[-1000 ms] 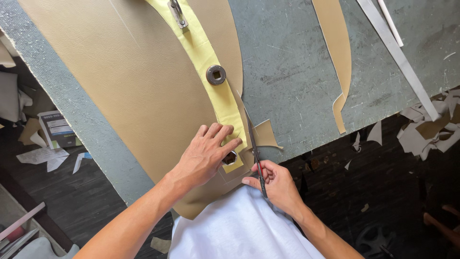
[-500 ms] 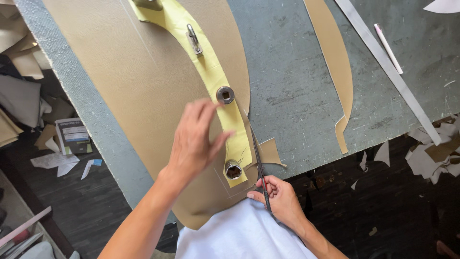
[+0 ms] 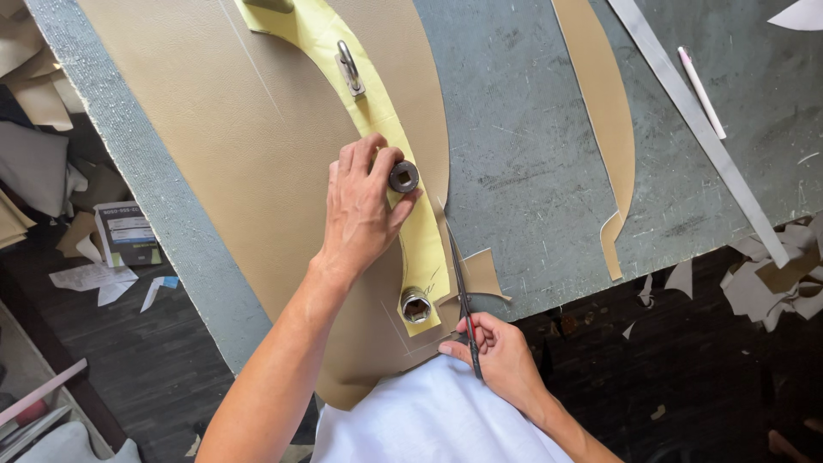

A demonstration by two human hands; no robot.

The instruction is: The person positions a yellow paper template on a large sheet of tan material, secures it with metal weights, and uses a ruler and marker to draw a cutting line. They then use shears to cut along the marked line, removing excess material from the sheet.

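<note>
A tan leather sheet (image 3: 231,154) lies on a grey-green work table (image 3: 531,146). On it rests a curved yellow paper pattern (image 3: 386,129), weighted by a round socket (image 3: 404,177), a second socket (image 3: 416,306) near its lower end, and a metal clip-like weight (image 3: 348,67). My left hand (image 3: 360,206) presses flat on the leather and pattern, thumb beside the upper socket. My right hand (image 3: 497,356) holds scissors (image 3: 461,296) with the blades pointing up along the pattern's right edge, cutting the leather.
A long curved tan offcut (image 3: 604,111) lies to the right on the table, beside a metal ruler (image 3: 699,124) and a white pen (image 3: 701,80). Scraps litter the dark floor at right (image 3: 771,283). Boxes and paper lie on the floor at left (image 3: 120,240).
My left hand has slid up the pattern from the lower socket to the upper one. The scissors stay at the cut edge, and the view has shifted down.
</note>
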